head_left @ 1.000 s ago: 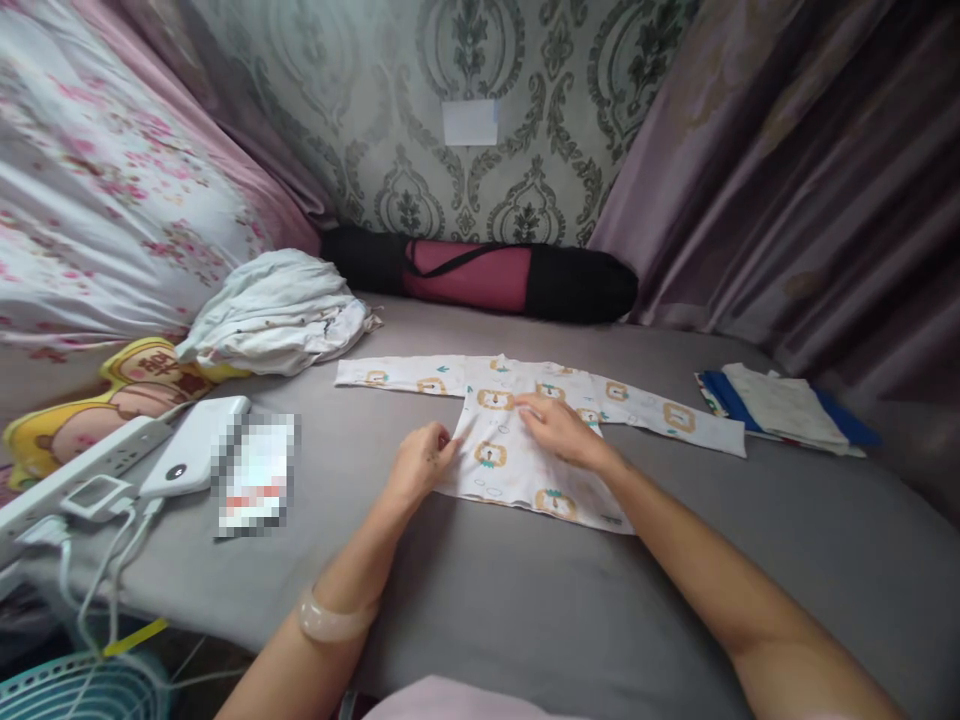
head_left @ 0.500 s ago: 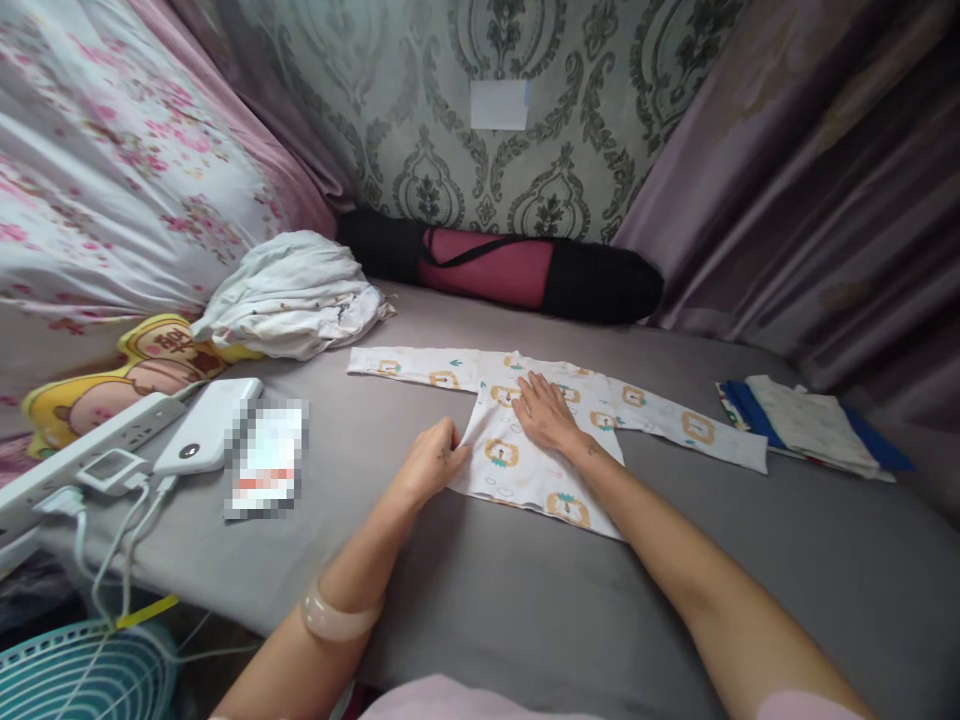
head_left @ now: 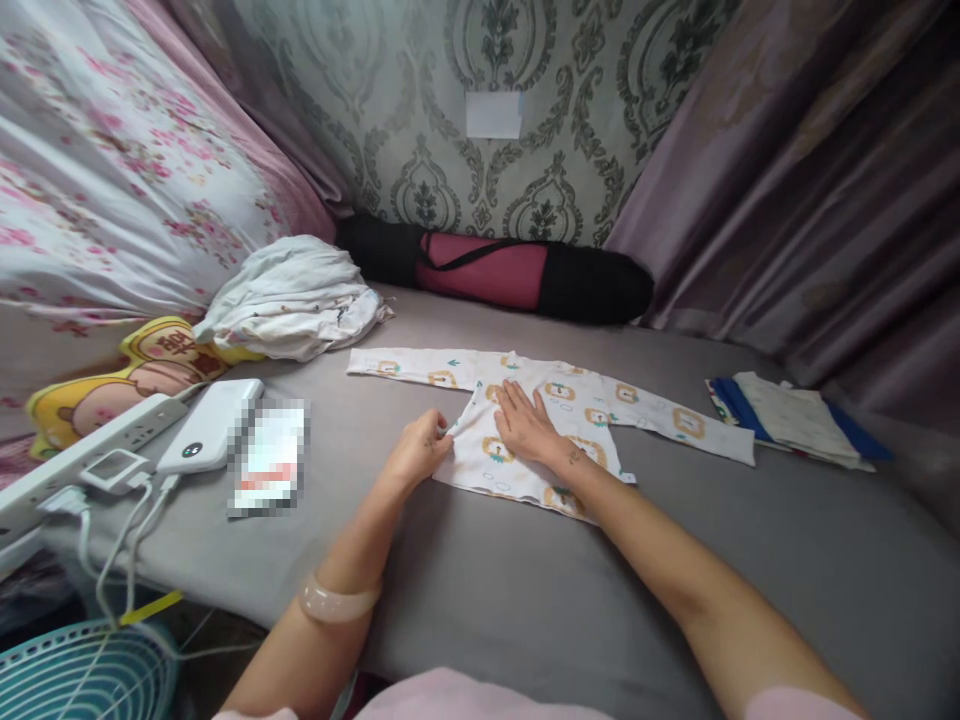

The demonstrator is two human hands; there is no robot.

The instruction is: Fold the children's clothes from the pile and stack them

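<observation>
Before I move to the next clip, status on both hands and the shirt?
Left hand pinching shirt's side edge. Right hand flat on its front. Shirt spread, sleeves out. Nothing on top but hands.

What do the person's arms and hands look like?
The left hand and right hand wear no gloves. Small dark markings show on the left hand's back and right wrist. A pale, glossy bangle circles the left forearm. Light pink sleeves sit higher up.
</observation>
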